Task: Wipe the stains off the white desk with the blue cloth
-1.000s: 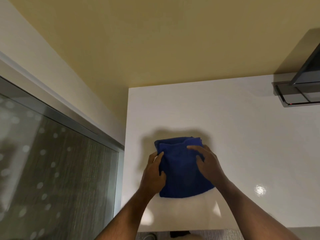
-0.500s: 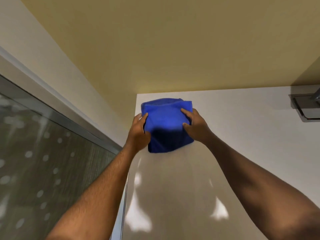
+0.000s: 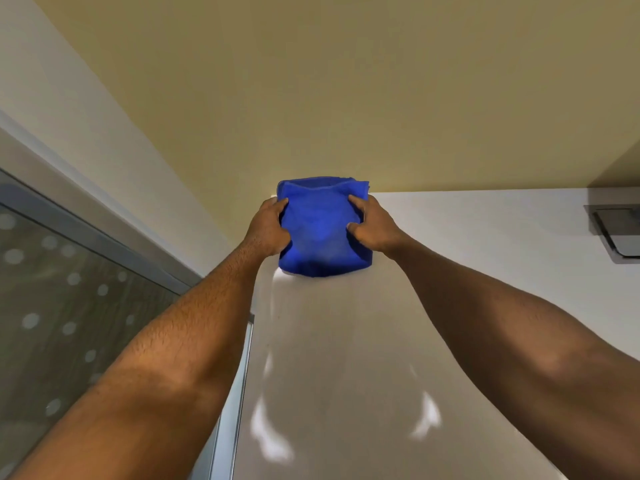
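Observation:
A folded blue cloth (image 3: 322, 230) lies flat on the glossy white desk (image 3: 450, 306), pushed up to the desk's far left corner where it meets the yellow wall. My left hand (image 3: 268, 228) presses on the cloth's left edge with fingers curled onto it. My right hand (image 3: 372, 225) presses on its right edge in the same way. Both arms are stretched far forward over the desk. No stain shows on the visible desk surface.
The yellow wall (image 3: 346, 98) bounds the desk at the back. A grey metal stand base (image 3: 616, 233) sits at the desk's far right. A glass panel with a metal frame (image 3: 86, 289) runs along the desk's left edge.
Both hands have slid the cloth away from me, from the middle of the desk to its far left corner against the wall. My arms have extended.

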